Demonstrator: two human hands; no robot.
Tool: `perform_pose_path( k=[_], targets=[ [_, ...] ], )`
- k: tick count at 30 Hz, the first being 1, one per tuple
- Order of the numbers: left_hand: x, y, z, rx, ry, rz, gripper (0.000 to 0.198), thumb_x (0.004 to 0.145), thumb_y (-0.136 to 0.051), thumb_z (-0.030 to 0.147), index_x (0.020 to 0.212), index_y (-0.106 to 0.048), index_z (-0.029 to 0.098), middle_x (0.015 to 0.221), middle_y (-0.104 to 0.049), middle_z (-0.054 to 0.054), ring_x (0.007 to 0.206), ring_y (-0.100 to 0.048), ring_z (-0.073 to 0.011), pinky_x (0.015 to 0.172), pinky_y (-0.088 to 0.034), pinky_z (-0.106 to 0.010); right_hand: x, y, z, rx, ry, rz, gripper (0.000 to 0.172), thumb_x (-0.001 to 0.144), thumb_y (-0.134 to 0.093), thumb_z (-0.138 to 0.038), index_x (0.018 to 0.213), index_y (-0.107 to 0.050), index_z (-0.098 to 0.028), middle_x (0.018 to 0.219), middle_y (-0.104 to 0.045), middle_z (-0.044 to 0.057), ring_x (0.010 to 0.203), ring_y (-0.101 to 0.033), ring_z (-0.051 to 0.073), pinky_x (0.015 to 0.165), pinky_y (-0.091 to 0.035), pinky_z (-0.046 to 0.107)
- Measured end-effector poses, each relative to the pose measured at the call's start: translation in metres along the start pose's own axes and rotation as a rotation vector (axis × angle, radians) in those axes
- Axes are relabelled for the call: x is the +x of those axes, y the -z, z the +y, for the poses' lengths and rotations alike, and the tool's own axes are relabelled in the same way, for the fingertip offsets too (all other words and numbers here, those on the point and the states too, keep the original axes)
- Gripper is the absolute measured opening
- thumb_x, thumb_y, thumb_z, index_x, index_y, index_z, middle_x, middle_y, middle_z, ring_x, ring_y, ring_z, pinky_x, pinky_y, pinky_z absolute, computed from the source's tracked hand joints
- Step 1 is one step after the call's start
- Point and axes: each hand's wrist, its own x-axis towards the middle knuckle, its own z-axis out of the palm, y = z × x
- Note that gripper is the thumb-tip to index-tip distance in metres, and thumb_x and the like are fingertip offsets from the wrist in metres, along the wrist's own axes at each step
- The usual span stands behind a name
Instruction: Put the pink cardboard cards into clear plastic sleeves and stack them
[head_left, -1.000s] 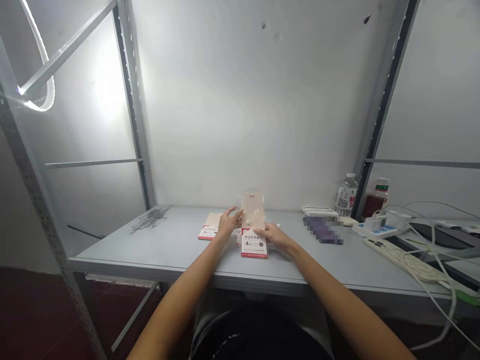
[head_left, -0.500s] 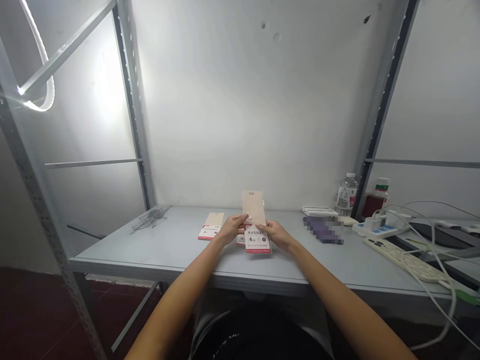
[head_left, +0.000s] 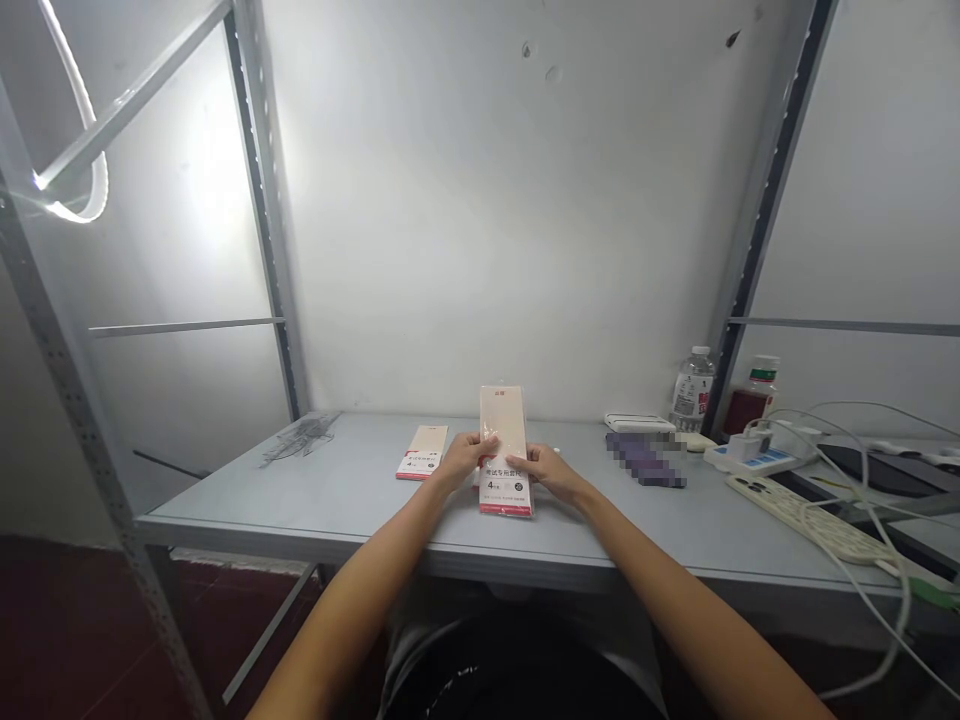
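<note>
In front of me, both my hands hold a flat ruler-set packet (head_left: 504, 415), a beige card with a white-and-red printed label inside a clear plastic sleeve. It is tilted up above the desk. My left hand (head_left: 463, 460) grips its left edge with the thumb on the front. On the right edge, my right hand (head_left: 553, 472) is closed in the same way, its thumb over the label's top. Another similar packet lies mostly hidden behind the held one. Left of my left hand, a stack of such packets (head_left: 429, 440) lies on the desk.
The grey desk (head_left: 345, 500) stands against a white wall within a metal frame. To the right are a blurred purple packet (head_left: 645, 462), a white box (head_left: 640, 424), a water bottle (head_left: 693, 390), a power strip (head_left: 757, 458), a cream phone case (head_left: 810, 518) and loose white cables.
The packet in my hands has shifted slightly left and down, and its front now faces me more squarely. My right thumb has slid a little lower on it.
</note>
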Motion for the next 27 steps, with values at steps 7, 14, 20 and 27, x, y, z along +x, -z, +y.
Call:
perform_pose_path(
  k=[7, 14, 20, 27],
  targets=[
    [0.003, 0.002, -0.006, 0.087, 0.007, 0.082, 0.038, 0.066, -0.06, 0.05, 0.06, -0.053, 0.013, 0.057, -0.052, -0.001, 0.052, -0.049, -0.0109, 0.051, -0.037, -0.024, 0.0, 0.0, 0.001, -0.077, -0.012, -0.018, 0.036, 0.07, -0.06, -0.046, 0.085, -0.061, -0.013, 0.075, -0.065, 0.007, 0.058, -0.057, 0.013, 0.049, -0.042, 0.024],
    [0.005, 0.005, -0.011, 0.475, 0.026, 0.406, 0.042, 0.067, -0.054, 0.059, 0.072, -0.06, 0.018, 0.063, -0.06, -0.005, 0.06, -0.053, -0.0176, 0.059, -0.038, -0.028, 0.006, 0.007, 0.01, -0.233, -0.051, 0.13, 0.034, 0.069, -0.058, -0.049, 0.065, -0.059, -0.015, 0.053, -0.061, 0.001, 0.036, -0.045, 0.008, 0.038, -0.031, 0.022],
    [0.004, 0.024, -0.006, 0.854, 0.187, 0.571, 0.041, 0.075, -0.047, 0.049, 0.103, -0.052, 0.019, 0.101, -0.06, -0.013, 0.096, -0.053, -0.0267, 0.082, -0.036, -0.037, 0.007, 0.01, 0.02, -0.531, -0.111, 0.263, 0.042, 0.07, -0.053, -0.055, 0.048, -0.052, -0.019, 0.039, -0.053, 0.0, 0.03, -0.039, 0.009, 0.038, -0.03, 0.025],
    [0.001, 0.056, -0.004, 1.088, 0.529, 0.669, 0.057, 0.055, -0.067, 0.041, 0.101, -0.049, 0.015, 0.11, -0.051, -0.024, 0.117, -0.031, -0.0407, 0.089, -0.021, -0.054, 0.008, 0.029, 0.019, -0.849, -0.111, 0.537, 0.042, 0.078, -0.041, -0.053, 0.052, -0.052, -0.021, 0.053, -0.058, 0.004, 0.053, -0.054, 0.018, 0.053, -0.038, 0.029]
  ],
)
